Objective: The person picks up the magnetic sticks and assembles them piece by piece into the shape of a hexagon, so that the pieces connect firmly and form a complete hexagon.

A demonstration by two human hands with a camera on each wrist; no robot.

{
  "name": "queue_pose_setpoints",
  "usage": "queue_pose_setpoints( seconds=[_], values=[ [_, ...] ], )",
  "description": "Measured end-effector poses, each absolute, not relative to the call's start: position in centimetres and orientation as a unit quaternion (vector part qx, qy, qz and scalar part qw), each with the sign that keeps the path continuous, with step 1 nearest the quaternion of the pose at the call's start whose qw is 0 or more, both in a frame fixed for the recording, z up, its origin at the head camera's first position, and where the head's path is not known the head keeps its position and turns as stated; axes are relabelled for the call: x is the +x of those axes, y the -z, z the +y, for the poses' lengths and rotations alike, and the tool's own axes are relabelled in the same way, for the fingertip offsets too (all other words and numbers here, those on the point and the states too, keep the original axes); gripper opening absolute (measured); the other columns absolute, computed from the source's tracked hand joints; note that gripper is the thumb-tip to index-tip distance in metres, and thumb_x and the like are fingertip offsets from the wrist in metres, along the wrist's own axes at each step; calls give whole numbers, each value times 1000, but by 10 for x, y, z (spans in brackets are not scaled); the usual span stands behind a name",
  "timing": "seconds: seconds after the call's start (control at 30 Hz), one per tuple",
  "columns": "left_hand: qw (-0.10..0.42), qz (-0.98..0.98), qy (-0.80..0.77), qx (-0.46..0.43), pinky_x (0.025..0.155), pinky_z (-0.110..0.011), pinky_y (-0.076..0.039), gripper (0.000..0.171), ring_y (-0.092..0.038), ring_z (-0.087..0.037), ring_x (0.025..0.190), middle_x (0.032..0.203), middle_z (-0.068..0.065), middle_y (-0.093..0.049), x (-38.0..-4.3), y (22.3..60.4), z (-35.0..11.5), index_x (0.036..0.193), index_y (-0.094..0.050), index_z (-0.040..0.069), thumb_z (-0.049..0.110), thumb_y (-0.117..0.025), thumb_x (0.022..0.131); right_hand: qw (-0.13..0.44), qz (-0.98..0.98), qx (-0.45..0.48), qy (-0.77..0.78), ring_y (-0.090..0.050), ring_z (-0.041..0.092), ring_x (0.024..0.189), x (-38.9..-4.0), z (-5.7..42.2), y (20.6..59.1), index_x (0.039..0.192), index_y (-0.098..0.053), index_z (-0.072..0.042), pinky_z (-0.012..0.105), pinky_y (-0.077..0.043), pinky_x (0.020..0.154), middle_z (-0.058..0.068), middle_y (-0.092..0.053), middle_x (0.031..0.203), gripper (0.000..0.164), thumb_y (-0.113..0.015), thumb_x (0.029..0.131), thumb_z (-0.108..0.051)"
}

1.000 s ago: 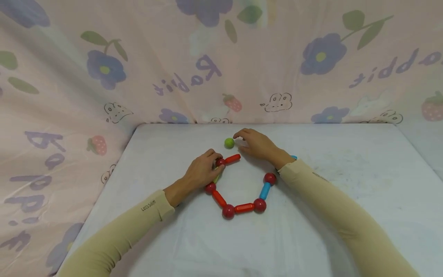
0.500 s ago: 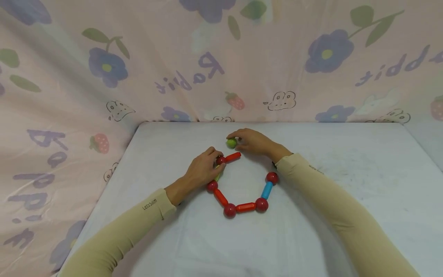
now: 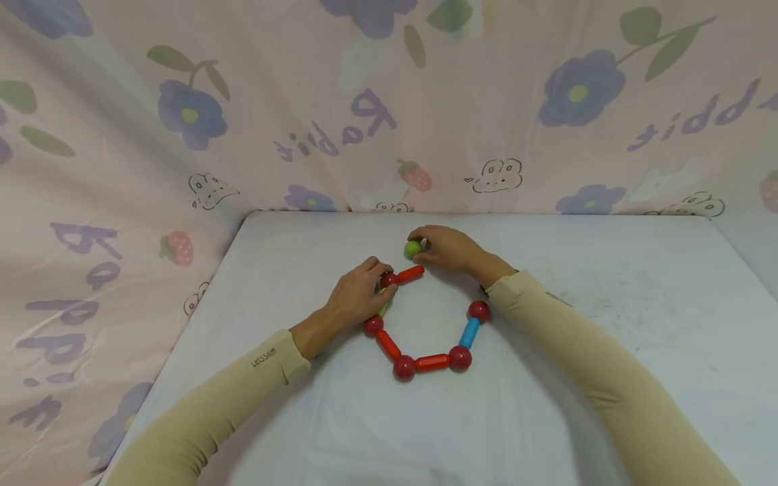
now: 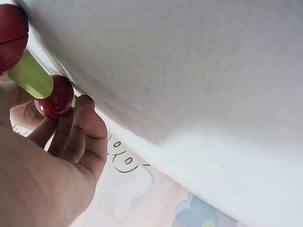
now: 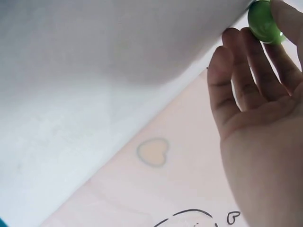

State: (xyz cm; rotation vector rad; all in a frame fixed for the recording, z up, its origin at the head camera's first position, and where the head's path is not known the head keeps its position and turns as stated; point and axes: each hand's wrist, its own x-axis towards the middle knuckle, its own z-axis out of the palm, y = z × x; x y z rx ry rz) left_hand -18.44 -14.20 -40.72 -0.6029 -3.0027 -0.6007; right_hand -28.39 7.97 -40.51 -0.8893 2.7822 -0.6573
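Note:
On the white table lies an unclosed ring of red balls joined by short coloured rods. My left hand [image 3: 355,293] grips a red ball [image 4: 56,97] at the ring's far left, its fingers curled round it. A red rod [image 3: 410,274] sticks out from that ball to the right. A green rod [image 4: 32,78] links it to another red ball [image 4: 12,38], partly covered by the hand in the head view. Beyond the red rod's free end, my right hand [image 3: 448,248] pinches a loose green ball [image 3: 413,249] between thumb and fingers; the two are apart.
Red rods [image 3: 387,345] and a blue rod [image 3: 469,333] continue the ring nearer me. It ends at a red ball [image 3: 479,311] beside my right sleeve. A patterned curtain [image 3: 340,121] rises behind the table's far edge and along its left.
My right hand has closed its fingers on the green ball and drawn it slightly to the right. A blue piece beyond the right sleeve is now hidden. The left hand keeps its hold.

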Motion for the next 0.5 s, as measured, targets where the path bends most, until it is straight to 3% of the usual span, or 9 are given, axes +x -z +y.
queue_pose_setpoints(
  seconds=[0.5],
  values=[
    [13,-964,186,-190,64,-23,-46,35,-53,-13,77,106,-4,-60,-185,409,-141,126,-64,11,30,-65,95,56,936,-277,210,-64,22,110,-271,93,405,134,-59,-15,42,-52,97,4,-67,127,46,-72,92,-29]
  ],
)
